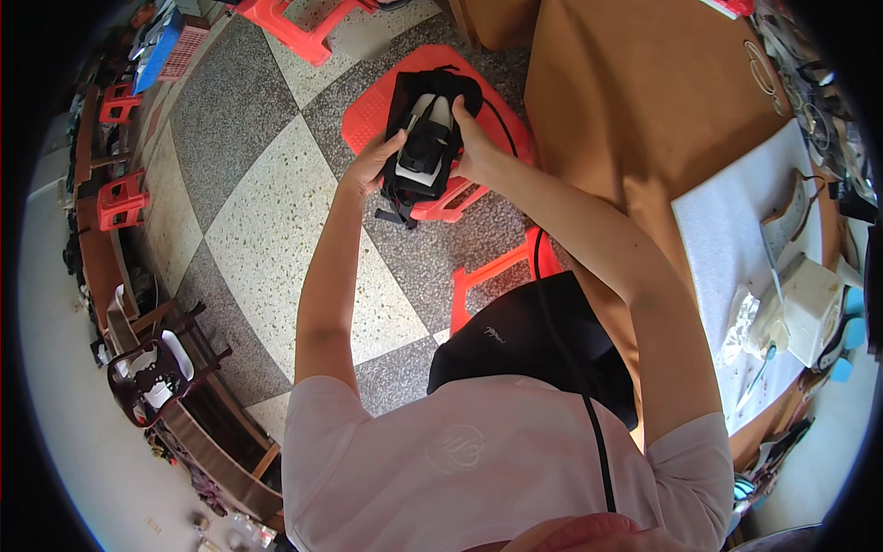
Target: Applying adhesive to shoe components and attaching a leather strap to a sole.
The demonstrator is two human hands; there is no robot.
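A black soft bag [402, 97] rests on a red plastic stool [363, 118] in front of me, with loose straps at its near end. In its opening lies a white and black object [429, 147] whose kind I cannot make out. My left hand [372, 164] grips the bag's left side, the thumb reaching toward the object. From the right, my right hand [473, 140] closes on the other side, its thumb pointing up along the white part. The fingers beneath are partly hidden. A black cord [499, 121] curves beside the right hand.
To my right stands a brown table [625, 83], with a white sheet [713, 207] and a white box-shaped item [809, 308] farther along. Another red stool [299, 32] is at the far side. Wooden furniture [216, 442] lines the left. A cord [589, 414] crosses my shirt.
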